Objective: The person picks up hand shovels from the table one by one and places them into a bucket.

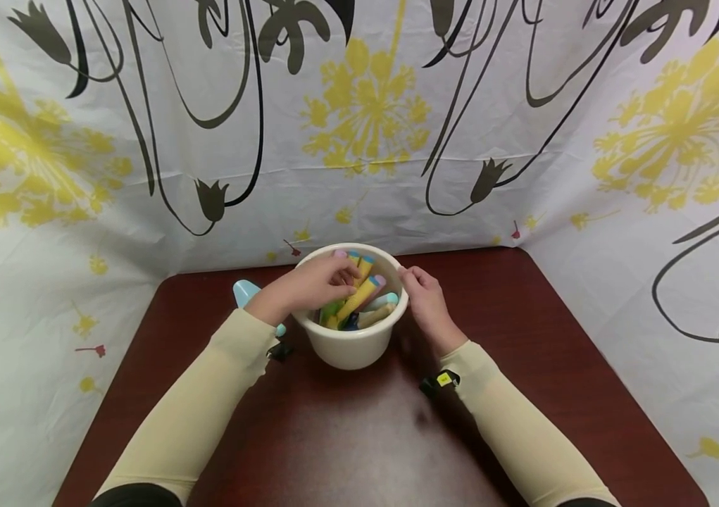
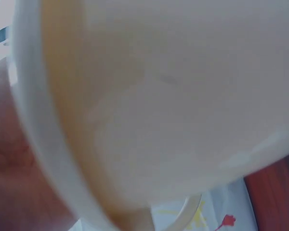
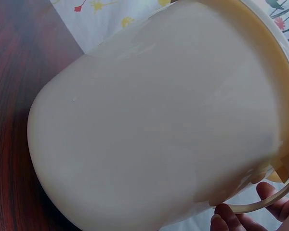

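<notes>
A cream-white bucket (image 1: 349,352) stands upright on the dark red-brown table, filled with yellow tube-like pieces (image 1: 359,299) with blue ends and other coloured pieces. My left hand (image 1: 321,282) reaches over the bucket's left rim, its loosely bent fingers among the yellow pieces; no piece is plainly held. At the right rim, my right hand (image 1: 425,303) grips the bucket's loop handle (image 3: 260,206), with fingers (image 3: 226,219) curled around it. In the left wrist view, the bucket wall (image 2: 183,106) hides the left fingertips.
A light blue object (image 1: 245,291) lies on the table left of the bucket, partly covered by the left wrist. Patterned white cloth (image 1: 359,141) hangs behind and on both sides of the table (image 1: 346,436).
</notes>
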A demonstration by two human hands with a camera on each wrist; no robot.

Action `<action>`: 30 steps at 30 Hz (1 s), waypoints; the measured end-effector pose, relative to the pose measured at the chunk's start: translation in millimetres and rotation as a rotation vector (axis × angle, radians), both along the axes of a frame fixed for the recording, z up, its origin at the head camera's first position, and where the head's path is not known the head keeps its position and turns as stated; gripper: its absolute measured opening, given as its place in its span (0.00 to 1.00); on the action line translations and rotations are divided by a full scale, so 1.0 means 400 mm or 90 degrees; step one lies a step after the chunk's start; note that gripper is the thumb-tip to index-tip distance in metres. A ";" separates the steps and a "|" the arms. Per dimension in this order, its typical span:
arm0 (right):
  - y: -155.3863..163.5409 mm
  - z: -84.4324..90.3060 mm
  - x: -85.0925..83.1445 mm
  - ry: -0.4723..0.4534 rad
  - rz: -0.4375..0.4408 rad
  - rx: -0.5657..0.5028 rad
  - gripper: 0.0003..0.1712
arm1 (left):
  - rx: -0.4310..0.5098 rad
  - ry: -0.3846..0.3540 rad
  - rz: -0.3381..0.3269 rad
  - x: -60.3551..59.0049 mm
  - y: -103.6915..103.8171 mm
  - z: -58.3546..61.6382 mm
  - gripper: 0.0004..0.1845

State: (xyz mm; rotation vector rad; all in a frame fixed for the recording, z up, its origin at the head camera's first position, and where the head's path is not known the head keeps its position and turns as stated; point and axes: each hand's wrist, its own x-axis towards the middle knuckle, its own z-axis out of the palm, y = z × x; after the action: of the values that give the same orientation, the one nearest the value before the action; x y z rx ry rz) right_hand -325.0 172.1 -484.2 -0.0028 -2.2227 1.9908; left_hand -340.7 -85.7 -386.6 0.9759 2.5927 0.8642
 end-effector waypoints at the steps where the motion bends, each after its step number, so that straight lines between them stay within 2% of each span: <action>1: 0.001 0.000 0.000 -0.001 0.001 0.000 0.29 | 0.011 0.001 0.006 0.001 -0.009 0.005 0.18; 6: 0.003 -0.002 -0.001 0.000 0.000 0.003 0.29 | 0.055 0.042 0.071 0.011 -0.062 0.031 0.16; 10: 0.001 -0.001 -0.002 0.001 -0.003 0.006 0.29 | 0.089 0.073 0.146 0.016 -0.112 0.030 0.13; 16: 0.001 0.002 0.001 0.002 -0.001 0.007 0.29 | 0.137 0.088 0.225 0.028 -0.188 -0.022 0.11; 20: 0.002 0.002 0.001 0.005 0.002 0.006 0.30 | 0.160 0.128 0.257 0.037 -0.236 -0.062 0.09; 22: 0.003 0.001 0.001 0.007 0.004 0.006 0.30 | 0.163 0.133 0.271 0.040 -0.259 -0.080 0.09; 27: 0.005 0.002 0.003 0.007 0.012 0.002 0.29 | 0.126 0.096 0.303 0.044 -0.305 -0.124 0.10; 30: 0.006 0.003 0.003 -0.003 0.016 0.001 0.27 | 0.094 0.088 0.308 0.040 -0.327 -0.157 0.10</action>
State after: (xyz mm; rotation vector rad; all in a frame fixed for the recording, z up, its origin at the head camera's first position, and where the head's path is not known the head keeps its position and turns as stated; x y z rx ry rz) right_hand -323.6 174.6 -482.9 0.0208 -2.2373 2.0036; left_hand -324.8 -216.7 -449.2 0.4485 2.9765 1.1479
